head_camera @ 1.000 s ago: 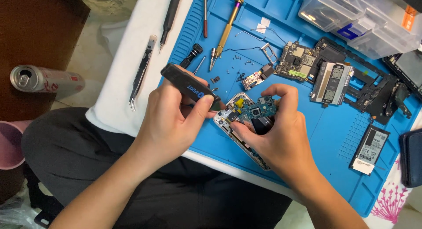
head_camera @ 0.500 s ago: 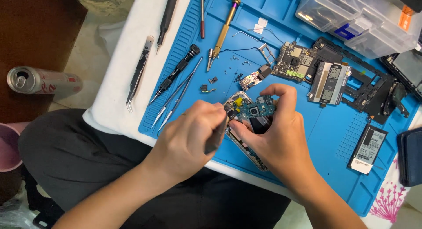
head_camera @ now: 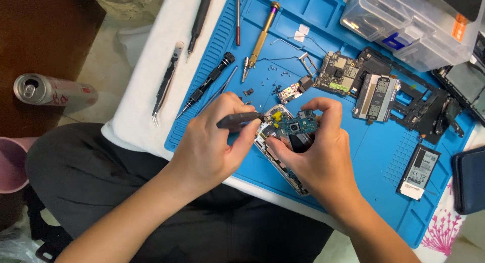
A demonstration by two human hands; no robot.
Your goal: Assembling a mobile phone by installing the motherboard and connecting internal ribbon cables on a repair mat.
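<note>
left hand [head_camera: 212,142] grips a dark tool [head_camera: 240,120] pointing right at the opened phone [head_camera: 283,147], which the right hand [head_camera: 318,157] pinches on the blue mat [head_camera: 374,157], long axis running near-right.

White table edge [head_camera: 136,116] under a blue work mat [head_camera: 374,157], pale tiled floor [head_camera: 96,56] below, dark brown furniture [head_camera: 45,31] at top left, perhaps a cabinet, pink bin rim [head_camera: 10,167] at left, even soft light
</note>
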